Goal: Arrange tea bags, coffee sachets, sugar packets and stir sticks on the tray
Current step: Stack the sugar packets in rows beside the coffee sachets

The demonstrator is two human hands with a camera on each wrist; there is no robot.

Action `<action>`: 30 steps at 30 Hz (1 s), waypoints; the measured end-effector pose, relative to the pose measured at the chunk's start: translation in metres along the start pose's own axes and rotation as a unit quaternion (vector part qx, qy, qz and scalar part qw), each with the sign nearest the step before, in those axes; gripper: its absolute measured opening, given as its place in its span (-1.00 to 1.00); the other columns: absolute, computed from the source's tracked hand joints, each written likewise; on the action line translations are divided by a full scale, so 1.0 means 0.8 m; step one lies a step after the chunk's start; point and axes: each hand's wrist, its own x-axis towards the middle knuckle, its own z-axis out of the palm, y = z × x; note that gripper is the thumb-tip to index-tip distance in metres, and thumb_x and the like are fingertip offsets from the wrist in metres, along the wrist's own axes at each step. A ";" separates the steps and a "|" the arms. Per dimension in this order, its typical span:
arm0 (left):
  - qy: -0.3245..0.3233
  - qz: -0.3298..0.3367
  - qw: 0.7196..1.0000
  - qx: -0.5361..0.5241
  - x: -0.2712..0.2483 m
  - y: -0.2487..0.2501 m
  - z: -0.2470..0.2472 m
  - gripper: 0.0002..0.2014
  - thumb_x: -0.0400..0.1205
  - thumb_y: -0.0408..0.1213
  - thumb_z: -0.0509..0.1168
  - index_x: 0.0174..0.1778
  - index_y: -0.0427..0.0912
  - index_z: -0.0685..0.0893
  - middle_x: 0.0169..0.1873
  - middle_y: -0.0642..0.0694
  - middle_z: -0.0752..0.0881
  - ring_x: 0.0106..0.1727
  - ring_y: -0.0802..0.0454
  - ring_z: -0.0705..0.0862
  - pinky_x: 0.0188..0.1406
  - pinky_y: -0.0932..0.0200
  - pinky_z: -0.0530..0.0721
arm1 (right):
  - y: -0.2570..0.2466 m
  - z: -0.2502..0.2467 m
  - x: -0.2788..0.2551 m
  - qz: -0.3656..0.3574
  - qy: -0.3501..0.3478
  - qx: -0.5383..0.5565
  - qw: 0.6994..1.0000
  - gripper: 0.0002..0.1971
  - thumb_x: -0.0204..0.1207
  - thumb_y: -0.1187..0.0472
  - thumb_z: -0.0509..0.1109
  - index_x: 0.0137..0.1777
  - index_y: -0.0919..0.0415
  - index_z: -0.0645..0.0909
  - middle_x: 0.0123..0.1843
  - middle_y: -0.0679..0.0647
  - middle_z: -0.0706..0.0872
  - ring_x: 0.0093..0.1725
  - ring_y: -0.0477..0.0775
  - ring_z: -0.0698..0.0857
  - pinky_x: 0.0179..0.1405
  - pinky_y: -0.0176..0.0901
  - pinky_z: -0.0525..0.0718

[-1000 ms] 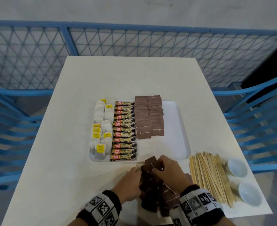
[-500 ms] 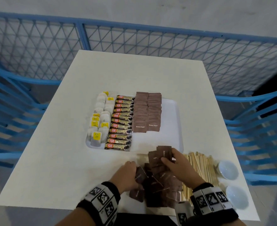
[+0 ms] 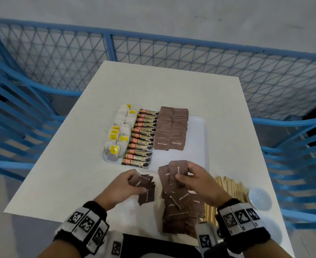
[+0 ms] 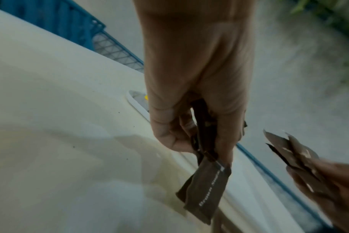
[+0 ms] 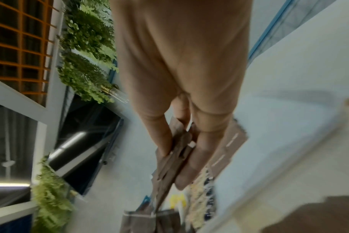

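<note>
Currently both hands are gathering loose brown sugar packets from the pile [image 3: 179, 207] at the near edge of the table [image 3: 153, 86]. The right hand [image 3: 196, 181] pinches a small fan of packets [image 3: 174, 172] between thumb and fingers, lifted just over the near rim of the tray [image 3: 200, 146]; the left hand [image 3: 127, 185] grips a few more packets [image 3: 146, 189] low over the table. On the tray, tea bags [image 3: 120, 135] fill the left column, coffee sachets [image 3: 142, 138] the next, and two rows of sugar packets [image 3: 170, 129] reach about halfway down. The stir sticks [image 3: 228, 190] lie off the tray to the right, beside a small white dish [image 3: 259, 198].

To do this step well, I would square the fan so the printing faces one way, then lay packets singly, overlapping the front ones and continuing both rows toward the near rim, leaving the right strip free for sticks.

Compared with a second ago, the right hand has risen from the pile with more packets, and the left has parted from it, holding its own share.
</note>
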 end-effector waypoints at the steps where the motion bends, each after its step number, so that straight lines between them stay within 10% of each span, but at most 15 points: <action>1: -0.005 -0.003 0.998 -0.061 -0.003 0.003 -0.004 -0.67 0.35 -0.45 0.53 -0.12 -0.43 0.52 -0.20 -0.19 0.65 -0.16 0.04 0.63 -0.18 0.26 0.59 | -0.009 0.006 0.002 -0.007 -0.021 0.021 1.000 -0.70 0.54 0.44 0.32 0.20 0.14 0.63 0.01 0.04 0.79 0.01 0.05 0.77 -0.12 -0.14 0.74; 6: -0.070 0.012 0.969 -0.235 -0.020 0.032 -0.007 -0.47 0.28 -0.30 0.54 0.20 -0.15 0.69 0.13 -0.15 0.77 0.16 0.00 0.72 0.18 0.09 0.64 | -0.035 0.040 0.020 -0.049 -0.073 0.044 0.995 -0.69 0.53 0.49 0.31 0.17 0.14 0.61 -0.03 -0.01 0.76 -0.03 -0.05 0.76 -0.08 -0.22 0.75; 12: -0.048 0.003 0.928 -0.369 -0.024 0.048 0.000 -0.62 0.41 -0.31 0.47 0.16 -0.21 0.66 0.01 -0.16 0.81 0.01 -0.06 0.79 -0.02 0.07 0.77 | -0.033 0.061 0.039 -0.055 -0.063 0.063 0.994 -0.72 0.54 0.46 0.33 0.14 0.12 0.60 0.07 0.12 0.68 0.11 0.25 0.70 0.14 0.21 0.70; 18: -0.032 -0.007 0.943 -0.331 -0.022 0.063 0.015 -0.76 0.39 -0.28 0.41 -0.03 -0.18 0.76 -0.07 -0.26 0.72 -0.08 -0.12 0.70 -0.11 0.13 0.67 | -0.030 0.069 0.046 -0.128 -0.069 -0.062 0.987 -0.74 0.44 0.42 0.44 0.10 0.20 0.65 -0.03 0.09 0.75 -0.06 -0.07 0.70 0.03 -0.26 0.65; 27: 0.039 -0.027 0.923 -0.382 -0.021 0.046 0.000 -0.88 0.48 -0.34 0.36 -0.08 -0.17 0.71 -0.21 -0.14 0.80 -0.22 0.06 0.78 -0.29 0.22 0.73 | -0.019 0.067 0.042 -0.098 -0.128 -0.029 0.986 -0.59 0.46 0.29 0.48 0.23 -0.11 0.53 0.03 -0.11 0.66 0.02 -0.15 0.65 0.06 -0.32 0.63; 30: 0.089 -0.027 0.903 -0.420 -0.021 0.039 -0.007 -0.87 0.60 -0.47 0.23 -0.16 -0.22 0.66 -0.30 -0.18 0.74 -0.23 -0.03 0.79 -0.11 0.04 0.79 | -0.002 0.073 0.044 -0.101 -0.122 -0.259 0.953 -0.54 0.49 0.10 0.45 0.38 0.06 0.47 0.15 0.03 0.58 0.11 -0.05 0.58 0.06 -0.27 0.59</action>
